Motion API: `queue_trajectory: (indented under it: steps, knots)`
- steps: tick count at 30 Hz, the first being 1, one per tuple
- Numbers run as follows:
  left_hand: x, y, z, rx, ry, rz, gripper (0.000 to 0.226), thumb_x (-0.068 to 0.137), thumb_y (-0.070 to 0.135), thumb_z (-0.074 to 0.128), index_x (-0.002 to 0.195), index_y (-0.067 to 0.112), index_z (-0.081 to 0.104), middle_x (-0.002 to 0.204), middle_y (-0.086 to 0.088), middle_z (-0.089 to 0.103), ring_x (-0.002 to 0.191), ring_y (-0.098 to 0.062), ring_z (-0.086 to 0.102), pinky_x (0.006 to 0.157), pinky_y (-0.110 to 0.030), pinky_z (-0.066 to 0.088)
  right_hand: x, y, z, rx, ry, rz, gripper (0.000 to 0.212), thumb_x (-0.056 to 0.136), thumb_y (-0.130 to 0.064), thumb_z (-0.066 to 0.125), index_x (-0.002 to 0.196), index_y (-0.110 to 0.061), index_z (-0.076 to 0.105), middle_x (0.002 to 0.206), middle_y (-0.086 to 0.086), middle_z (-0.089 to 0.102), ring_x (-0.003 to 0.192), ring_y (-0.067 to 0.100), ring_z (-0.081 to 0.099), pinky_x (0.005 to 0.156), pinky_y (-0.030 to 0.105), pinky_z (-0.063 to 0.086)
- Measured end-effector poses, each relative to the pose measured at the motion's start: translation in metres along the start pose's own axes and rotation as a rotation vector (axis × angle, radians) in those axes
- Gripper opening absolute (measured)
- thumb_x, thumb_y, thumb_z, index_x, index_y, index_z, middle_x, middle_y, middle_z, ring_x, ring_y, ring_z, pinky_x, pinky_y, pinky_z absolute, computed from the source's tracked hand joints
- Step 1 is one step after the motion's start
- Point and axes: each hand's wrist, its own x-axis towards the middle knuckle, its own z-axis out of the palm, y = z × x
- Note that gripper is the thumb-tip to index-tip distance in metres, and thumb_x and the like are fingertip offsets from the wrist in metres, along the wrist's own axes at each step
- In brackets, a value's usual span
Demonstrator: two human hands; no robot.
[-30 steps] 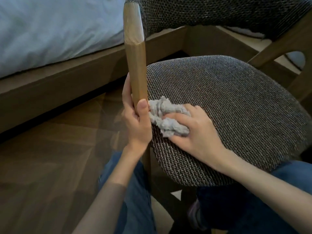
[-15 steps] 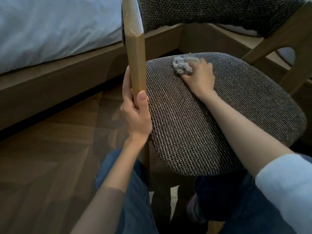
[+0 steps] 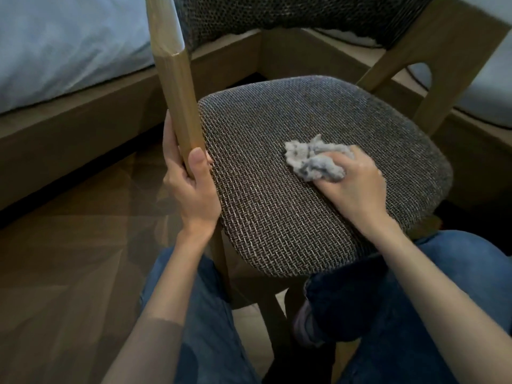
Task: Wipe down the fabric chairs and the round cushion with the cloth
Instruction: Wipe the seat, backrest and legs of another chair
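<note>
A wooden chair with a grey-brown woven fabric seat (image 3: 277,217) fills the middle of the view, its fabric backrest (image 3: 277,15) along the top. My left hand (image 3: 188,187) grips the chair's wooden post (image 3: 177,101) at the seat's left edge, thumb on the near face. My right hand (image 3: 357,184) holds a crumpled light grey cloth (image 3: 313,159) and presses it on the middle of the seat, right of centre. No round cushion shows clearly.
A bed with pale blue bedding (image 3: 63,48) on a low wooden frame (image 3: 83,128) runs along the left and back. Dark wooden floor (image 3: 69,259) lies at the lower left. My knees in blue jeans (image 3: 205,314) are under the seat's near edge.
My right hand with the cloth swept from the seat's near left edge to the far edge, then came back to the middle of the seat. My left hand stayed on the post.
</note>
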Motion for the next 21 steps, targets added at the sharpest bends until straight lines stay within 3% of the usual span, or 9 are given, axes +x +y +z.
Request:
queue_trajectory:
  steps: [3,6,8,14,17,19,21]
  knots:
    - [-0.001,-0.001,-0.002,0.020,-0.004,0.024,0.086,0.090,0.069,0.030,0.146,0.004,0.028,0.070,0.015,0.058,0.060,-0.003,0.053,0.060,-0.027,0.048,0.015,0.018,0.001,-0.072,0.055,0.213,0.032,0.082,-0.049,0.063,0.103,-0.027,0.071,0.106,0.004,0.060,0.094,0.029,0.058,0.062,0.032,0.040]
    - [0.000,-0.003,-0.001,0.041,-0.005,0.032,0.085,0.090,0.067,0.028,0.146,0.003,0.027,0.075,0.026,0.059,0.063,0.002,0.055,0.064,-0.016,0.045,-0.008,-0.024,0.008,-0.156,0.076,0.177,0.031,0.084,-0.051,0.061,0.098,-0.026,0.071,0.098,0.003,0.058,0.084,0.024,0.055,0.055,0.026,0.030]
    - [0.000,-0.003,-0.001,0.026,-0.009,0.023,0.084,0.090,0.067,0.029,0.146,0.005,0.027,0.072,0.023,0.058,0.061,0.000,0.053,0.062,-0.019,0.046,-0.034,-0.056,0.010,-0.122,0.089,0.125,0.028,0.083,-0.050,0.062,0.095,-0.026,0.071,0.094,0.001,0.058,0.077,0.018,0.052,0.050,0.021,0.023]
    - [-0.001,0.000,0.000,-0.013,-0.007,0.021,0.075,0.090,0.067,0.031,0.143,0.015,0.026,0.067,0.017,0.056,0.060,-0.004,0.053,0.061,-0.031,0.049,-0.088,-0.093,0.016,0.016,0.329,-0.044,0.030,0.091,-0.049,0.056,0.093,-0.026,0.075,0.097,0.004,0.064,0.077,0.021,0.054,0.049,0.026,0.039]
    - [-0.002,0.003,0.001,0.013,-0.003,0.045,0.081,0.091,0.065,0.029,0.145,0.005,0.027,0.071,0.017,0.058,0.063,-0.001,0.054,0.064,-0.025,0.047,-0.108,-0.080,0.023,0.065,0.430,-0.132,0.021,0.085,-0.044,0.069,0.099,-0.028,0.073,0.104,0.004,0.062,0.079,0.024,0.054,0.059,0.030,0.045]
    - [-0.002,0.005,0.001,0.038,0.006,0.046,0.086,0.090,0.065,0.028,0.145,0.000,0.026,0.073,0.023,0.060,0.065,0.002,0.055,0.066,-0.016,0.044,-0.124,-0.071,0.028,0.079,0.462,-0.163,0.029,0.079,-0.039,0.074,0.106,-0.031,0.066,0.112,0.001,0.055,0.083,0.025,0.053,0.069,0.030,0.044]
    - [-0.002,0.008,0.001,0.018,0.002,0.038,0.086,0.090,0.067,0.029,0.145,0.000,0.027,0.072,0.015,0.059,0.065,-0.002,0.055,0.065,-0.026,0.049,-0.133,-0.069,0.031,0.086,0.468,-0.178,0.033,0.079,-0.038,0.072,0.109,-0.032,0.064,0.115,0.001,0.053,0.084,0.027,0.053,0.077,0.031,0.040]
